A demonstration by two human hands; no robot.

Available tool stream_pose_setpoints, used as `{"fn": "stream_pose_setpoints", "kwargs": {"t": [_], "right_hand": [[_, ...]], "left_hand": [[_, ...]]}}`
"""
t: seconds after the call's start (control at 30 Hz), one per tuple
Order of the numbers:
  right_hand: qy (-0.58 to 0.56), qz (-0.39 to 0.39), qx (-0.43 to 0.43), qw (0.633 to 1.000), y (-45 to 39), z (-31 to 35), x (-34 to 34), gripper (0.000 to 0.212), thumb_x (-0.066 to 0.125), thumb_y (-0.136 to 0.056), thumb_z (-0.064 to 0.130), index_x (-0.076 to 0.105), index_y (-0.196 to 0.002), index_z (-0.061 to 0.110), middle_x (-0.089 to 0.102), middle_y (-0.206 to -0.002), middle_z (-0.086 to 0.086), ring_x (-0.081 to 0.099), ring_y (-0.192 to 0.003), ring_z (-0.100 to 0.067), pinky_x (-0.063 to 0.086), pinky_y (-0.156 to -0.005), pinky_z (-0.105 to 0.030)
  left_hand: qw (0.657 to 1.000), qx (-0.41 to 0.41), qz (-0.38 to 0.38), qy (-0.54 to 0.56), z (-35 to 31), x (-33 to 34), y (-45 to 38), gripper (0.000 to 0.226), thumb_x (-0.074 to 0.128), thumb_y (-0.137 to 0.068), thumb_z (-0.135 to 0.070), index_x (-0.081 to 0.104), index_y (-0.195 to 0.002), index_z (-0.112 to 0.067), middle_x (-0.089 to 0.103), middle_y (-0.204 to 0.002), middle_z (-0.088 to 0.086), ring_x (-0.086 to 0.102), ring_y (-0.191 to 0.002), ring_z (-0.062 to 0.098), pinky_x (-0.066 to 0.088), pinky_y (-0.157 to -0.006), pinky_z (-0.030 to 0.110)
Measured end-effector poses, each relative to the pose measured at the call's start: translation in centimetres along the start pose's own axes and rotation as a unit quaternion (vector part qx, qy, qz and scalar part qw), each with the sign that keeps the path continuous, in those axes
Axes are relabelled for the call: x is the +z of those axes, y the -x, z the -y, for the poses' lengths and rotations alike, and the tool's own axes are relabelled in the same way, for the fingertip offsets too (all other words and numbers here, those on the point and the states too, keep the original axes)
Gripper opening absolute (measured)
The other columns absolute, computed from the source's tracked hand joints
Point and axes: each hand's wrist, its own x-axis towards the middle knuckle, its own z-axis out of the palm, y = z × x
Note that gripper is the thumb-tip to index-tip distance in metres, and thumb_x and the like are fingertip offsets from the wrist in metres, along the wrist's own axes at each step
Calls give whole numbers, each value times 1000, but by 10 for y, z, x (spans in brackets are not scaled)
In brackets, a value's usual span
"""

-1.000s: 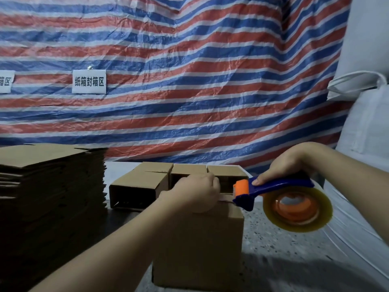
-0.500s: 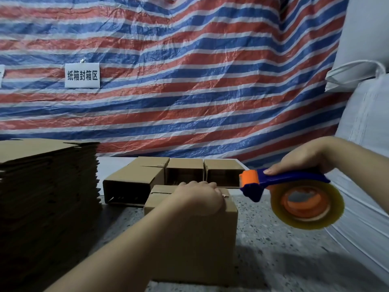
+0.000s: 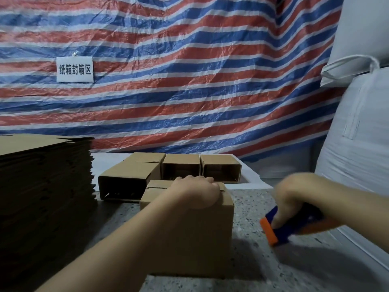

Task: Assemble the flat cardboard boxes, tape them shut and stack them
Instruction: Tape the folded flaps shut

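Head view, single frame.

L hand (image 3: 194,191) palm-down on top of closed cardboard box (image 3: 189,239), fingers curled over far top edge, pressing/gripping it. Box directly under the hand, upright on speckled desk (image 3: 252,270), centre of view. Top seam visible left of the hand; tape on it not discernible.

R hand (image 3: 294,199) to right of box, well apart from it, lower than box top. Fingers wrapped round blue handle of tape dispenser (image 3: 280,230); orange end points down-left toward desk. Dispenser and R hand motion-blurred; tape roll not made out. Whether dispenser touches desk: cannot tell.

Behind held box, three more boxes lying on sides with open ends toward camera:
- left open box (image 3: 126,178), angled, just behind and left of held box, near-touching it
- middle open box (image 3: 181,165), straight behind the L hand
- right open box (image 3: 221,165), just beside the middle one
All three rest on a white sheet (image 3: 248,178) at rear of desk.

Far left: tall stack of flat cardboard (image 3: 42,186), well apart from the L hand, top above box height.

Backdrop: red/white/blue striped tarp (image 3: 189,81) w/ white label (image 3: 75,69), Chinese characters. White woven sacks (image 3: 362,144) at right edge, behind R forearm.
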Motion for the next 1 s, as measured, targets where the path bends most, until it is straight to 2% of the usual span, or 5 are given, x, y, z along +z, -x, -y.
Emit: {"fn": "stream_pose_setpoints", "kwargs": {"t": [0.23, 0.63, 0.77, 0.87, 1.0], "right_hand": [[-186, -284, -12, 941, -25, 4, 93, 62, 49, -74, 89, 48, -70, 28, 52, -68, 11, 51, -58, -3, 32, -46, -24], [-203, -267, 41, 941, -8, 36, 118, 82, 17, -76, 94, 59, -80, 24, 69, -90, 6, 65, -81, -13, 48, -66, -31], [-395, -370, -27, 840, 14, 29, 57, 67, 16, -92, 78, 56, -105, 25, 65, -92, 8, 62, -82, -8, 50, -66, -33], [-634, -244, -97, 727, 24, 38, 17, 59, 28, -100, 65, 59, -110, 16, 67, -96, -2, 66, -87, -18, 56, -72, -36], [-693, -108, -102, 705, 22, 69, 14, 65, 31, -101, 65, 46, -140, 15, 65, -110, -8, 66, -95, -22, 53, -68, -33]], "left_hand": [[1000, 1, -11, 10, -2, 0, 3, 49, 21, -104, -37, 38, -148, -23, 38, -154, 7, 34, -140, 29, 22, -114, 51], [1000, 18, -18, 15, 1, 2, 5, 49, 19, -104, -41, 43, -143, -24, 43, -150, 6, 37, -137, 29, 23, -113, 52], [1000, 19, -19, 14, 1, 2, 4, 50, 19, -104, -44, 44, -142, -24, 44, -149, 6, 38, -136, 29, 25, -112, 53], [1000, 12, -14, 12, 0, 1, 2, 51, 19, -103, -45, 44, -142, -26, 44, -149, 6, 38, -136, 28, 26, -111, 52], [1000, 13, -23, 0, -1, 2, 2, 48, 20, -103, -45, 50, -135, -24, 51, -142, 6, 44, -130, 27, 28, -110, 52]]}}
